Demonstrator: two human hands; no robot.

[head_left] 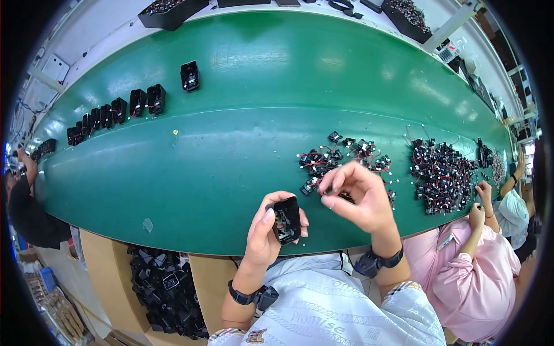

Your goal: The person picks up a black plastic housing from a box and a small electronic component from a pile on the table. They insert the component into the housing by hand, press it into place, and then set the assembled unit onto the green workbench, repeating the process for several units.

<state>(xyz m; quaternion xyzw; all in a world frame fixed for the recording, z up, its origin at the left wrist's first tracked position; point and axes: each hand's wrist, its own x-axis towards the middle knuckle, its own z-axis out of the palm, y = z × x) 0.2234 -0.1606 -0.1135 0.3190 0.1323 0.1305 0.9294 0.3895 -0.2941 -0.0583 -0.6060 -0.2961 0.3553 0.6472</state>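
My left hand (265, 229) is wrapped round a black plastic housing (287, 221), its open side facing up and some parts showing inside. To the right, my right hand (363, 198) pinches a small dark part (328, 190) between thumb and fingertips; its exact kind is too small to make out. That hand hovers over the near edge of a loose pile of small black parts with red wires and white connectors (318, 163). My right hand hides some of this pile. The two hands are apart.
A row of black housings with red wires (118, 109) runs along the left of the green table (231, 155); another housing (190, 76) stands alone farther back. A bigger heap of wired parts (441, 176) lies right, beside a co-worker in pink (461, 277). A cardboard box (112, 271) of black housings stands below left.
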